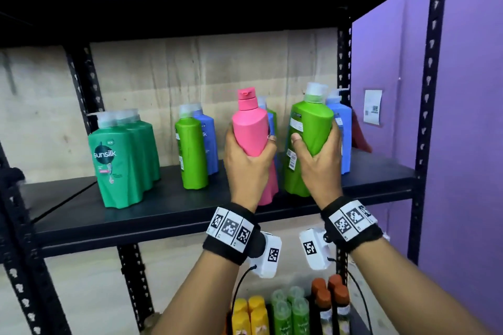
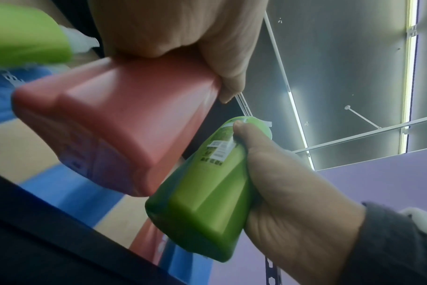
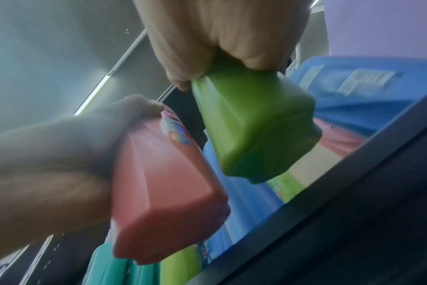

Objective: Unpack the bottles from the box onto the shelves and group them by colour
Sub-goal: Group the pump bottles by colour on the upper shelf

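My left hand grips a pink bottle round its middle, lifted above the black shelf. Its square base faces the left wrist camera, and the same pink bottle shows in the right wrist view. My right hand grips a lime green bottle beside it, also raised off the shelf; the green bottle's base shows in the right wrist view and the green bottle in the left wrist view. On the shelf stand dark green Sunsilk bottles, a lime green bottle, and blue bottles.
A blue bottle and a red one stand at the shelf's right end, near the black upright and the purple wall. Below the shelf are yellow, pale green and orange-capped bottles.
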Action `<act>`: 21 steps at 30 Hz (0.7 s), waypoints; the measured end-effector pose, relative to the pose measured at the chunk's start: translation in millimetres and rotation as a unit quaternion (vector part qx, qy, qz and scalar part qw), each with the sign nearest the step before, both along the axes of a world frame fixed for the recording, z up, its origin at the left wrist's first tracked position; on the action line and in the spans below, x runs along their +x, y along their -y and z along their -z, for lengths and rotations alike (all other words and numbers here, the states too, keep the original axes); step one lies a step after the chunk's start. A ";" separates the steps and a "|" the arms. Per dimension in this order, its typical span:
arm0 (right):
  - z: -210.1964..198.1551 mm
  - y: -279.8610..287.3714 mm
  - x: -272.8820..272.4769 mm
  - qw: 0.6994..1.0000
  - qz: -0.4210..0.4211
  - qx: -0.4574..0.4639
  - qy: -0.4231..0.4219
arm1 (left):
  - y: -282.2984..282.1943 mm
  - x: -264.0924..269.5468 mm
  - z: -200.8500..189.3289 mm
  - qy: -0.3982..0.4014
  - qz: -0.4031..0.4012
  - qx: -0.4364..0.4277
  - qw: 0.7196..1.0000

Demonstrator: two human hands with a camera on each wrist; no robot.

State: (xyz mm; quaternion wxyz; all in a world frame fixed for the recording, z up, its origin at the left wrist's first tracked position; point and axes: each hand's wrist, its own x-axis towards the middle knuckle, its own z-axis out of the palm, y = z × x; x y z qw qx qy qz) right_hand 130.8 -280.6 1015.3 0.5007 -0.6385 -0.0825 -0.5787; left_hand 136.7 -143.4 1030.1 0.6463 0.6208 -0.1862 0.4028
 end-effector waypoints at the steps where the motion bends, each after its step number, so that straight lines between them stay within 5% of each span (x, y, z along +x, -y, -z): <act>1: -0.7 14.5 -2.9 1.000 0.002 -0.006 -0.002 | 14.3 -2.8 -1.3 0.000 -0.001 -0.003 1.000; 10: 4.0 115.5 -15.9 0.999 0.033 -0.023 -0.002 | 96.2 -6.8 4.2 -0.018 -0.020 0.003 1.000; 21: 11.6 165.3 0.2 0.999 0.016 -0.043 0.007 | 134.3 -0.5 6.1 -0.021 -0.044 0.009 0.999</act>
